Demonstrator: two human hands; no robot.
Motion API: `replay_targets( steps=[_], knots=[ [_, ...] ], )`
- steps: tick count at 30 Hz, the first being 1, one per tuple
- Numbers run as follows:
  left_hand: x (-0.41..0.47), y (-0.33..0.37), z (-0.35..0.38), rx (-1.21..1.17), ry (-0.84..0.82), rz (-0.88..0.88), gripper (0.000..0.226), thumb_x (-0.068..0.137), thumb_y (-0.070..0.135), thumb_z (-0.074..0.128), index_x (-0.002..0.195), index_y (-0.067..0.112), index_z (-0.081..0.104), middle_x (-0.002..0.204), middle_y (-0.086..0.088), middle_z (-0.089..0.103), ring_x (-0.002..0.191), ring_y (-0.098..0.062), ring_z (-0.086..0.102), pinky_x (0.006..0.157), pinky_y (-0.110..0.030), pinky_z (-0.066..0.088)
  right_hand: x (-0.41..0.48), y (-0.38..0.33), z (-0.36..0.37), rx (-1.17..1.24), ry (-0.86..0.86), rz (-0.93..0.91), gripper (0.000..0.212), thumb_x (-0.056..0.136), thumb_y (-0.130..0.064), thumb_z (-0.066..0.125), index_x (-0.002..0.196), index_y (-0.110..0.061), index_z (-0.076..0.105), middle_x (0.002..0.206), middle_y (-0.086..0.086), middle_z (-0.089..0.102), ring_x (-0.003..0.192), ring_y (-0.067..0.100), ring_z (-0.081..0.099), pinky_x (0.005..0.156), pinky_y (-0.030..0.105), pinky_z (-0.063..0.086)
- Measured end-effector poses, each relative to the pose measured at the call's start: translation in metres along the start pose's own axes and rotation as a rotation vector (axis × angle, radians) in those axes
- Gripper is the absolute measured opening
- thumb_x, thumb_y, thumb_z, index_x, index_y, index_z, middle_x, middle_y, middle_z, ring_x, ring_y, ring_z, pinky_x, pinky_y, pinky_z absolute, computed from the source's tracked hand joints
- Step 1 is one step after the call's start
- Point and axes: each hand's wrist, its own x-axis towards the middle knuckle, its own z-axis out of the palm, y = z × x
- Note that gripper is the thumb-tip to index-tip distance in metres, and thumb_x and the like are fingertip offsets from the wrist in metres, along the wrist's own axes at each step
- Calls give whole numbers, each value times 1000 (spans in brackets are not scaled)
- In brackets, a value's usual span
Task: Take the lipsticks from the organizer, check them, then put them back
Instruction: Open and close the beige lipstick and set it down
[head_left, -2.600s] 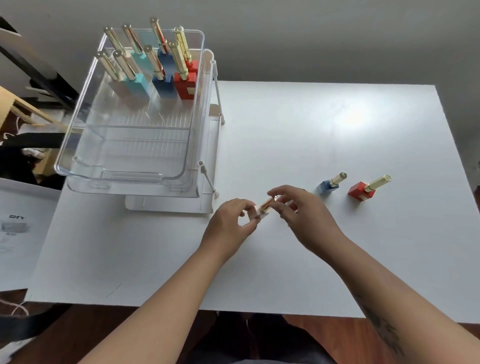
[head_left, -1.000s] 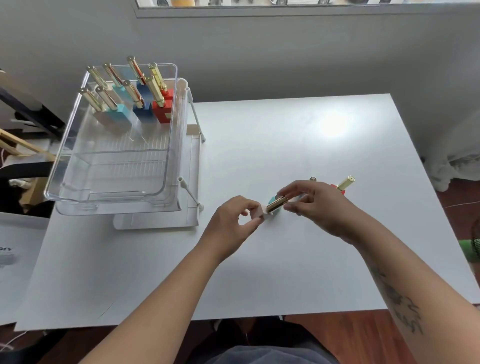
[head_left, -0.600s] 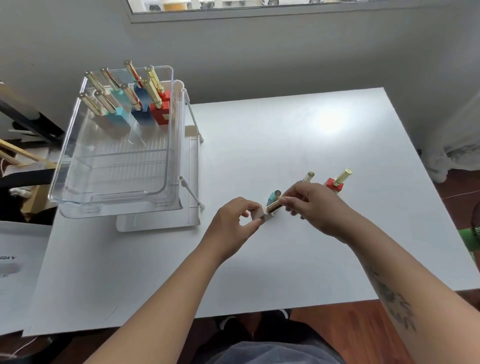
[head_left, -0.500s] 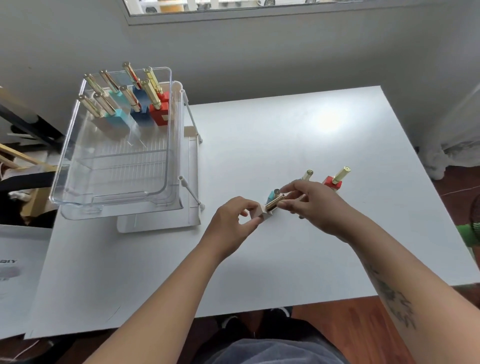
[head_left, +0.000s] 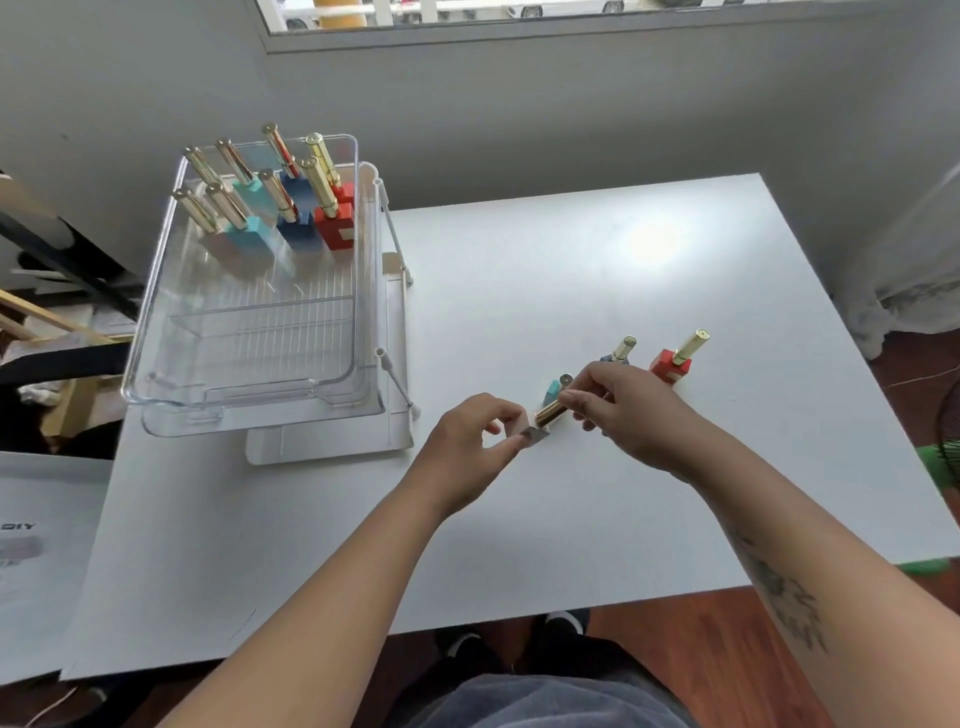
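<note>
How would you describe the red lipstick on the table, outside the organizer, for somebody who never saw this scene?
On the white table, look at the right half, beyond the right hand holding the pale lipstick. A row of three is there: teal lipstick, blue lipstick, then the red lipstick at the right end. Among these three, only it has a red base.

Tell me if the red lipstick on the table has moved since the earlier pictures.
No. The red lipstick still stands just right of the blue lipstick, near the table's right edge.
</note>
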Motion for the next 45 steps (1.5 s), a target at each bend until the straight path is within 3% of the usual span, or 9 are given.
replay_targets(
  steps=[5, 10, 17, 22, 30, 33, 37, 42, 45],
  knots=[
    [2, -6, -4, -33, -50, -59, 7, 89, 31, 67, 85, 32, 62, 95, 22, 60, 94, 1, 57, 73, -8, 40, -1, -2, 1, 75, -8, -11, 13, 86, -34, 69, 99, -32, 66, 92, -12, 68, 76, 10, 59, 74, 33, 52],
    [3, -10, -4, -49, -72, -99, 13, 87, 43, 67, 91, 31, 65, 99, 25, 61, 99, -2, 59, 79, -24, 49, -2, -1, 3, 26, -11, -15, 9, 89, -23, 67, 90, -31, 70, 69, -30, 64, 61, -5, 55, 65, 23, 45],
    [0, -8, -5, -94, -97, -139, 5, 88, 30, 66, 91, 35, 67, 98, 23, 62, 96, 1, 59, 82, -27, 50, 2, 2, 7, -16, -16, -14, 8, 90, -19, 64, 84, -20, 69, 67, -9, 65, 59, -4, 56, 63, 22, 45],
    [0, -2, -4, -113, -111, -145, 9, 89, 27, 67, 95, 32, 68, 100, 20, 66, 90, 5, 58, 75, -20, 44, 4, 4, 10, -51, 26, 0, 22, 93, -29, 60, 80, -13, 66, 69, -1, 68, 65, 11, 62, 63, 31, 51],
    [3, 1, -8, -148, -102, -162, 11, 90, 28, 66, 100, 32, 69, 100, 21, 66, 86, 8, 56, 71, -21, 43, 1, -1, 2, 126, -58, -14, 13, 92, -18, 63, 101, -25, 68, 88, -6, 71, 73, 11, 67, 62, 20, 54],
    [4, 2, -10, -139, -103, -156, 10, 89, 27, 67, 95, 35, 68, 97, 22, 66, 84, 9, 56, 71, -22, 43, 2, -3, 3, 88, -61, -27, 12, 90, -12, 64, 94, -21, 70, 83, -6, 72, 74, 9, 66, 63, 19, 52],
    [2, 0, -8, -131, -86, -145, 8, 86, 27, 70, 94, 30, 68, 92, 23, 67, 86, 8, 58, 71, -19, 42, 5, -4, 4, 29, -61, -28, 9, 89, -19, 65, 83, -18, 71, 73, -6, 74, 69, 3, 67, 62, 25, 52],
    [1, 1, -6, -152, -62, -119, 6, 84, 33, 70, 86, 31, 65, 95, 19, 67, 94, 2, 61, 78, -25, 49, 5, -5, 8, -102, -10, 16, 42, 90, -52, 54, 70, -18, 68, 64, -5, 72, 56, 0, 61, 61, 30, 52],
    [1, 1, -9, -145, -66, -132, 5, 84, 32, 69, 84, 33, 65, 93, 24, 66, 92, 5, 59, 75, -21, 44, 4, -8, 7, -50, -53, 53, 48, 90, -58, 48, 83, -16, 71, 78, -4, 73, 66, 6, 68, 63, 32, 55]
  ],
)
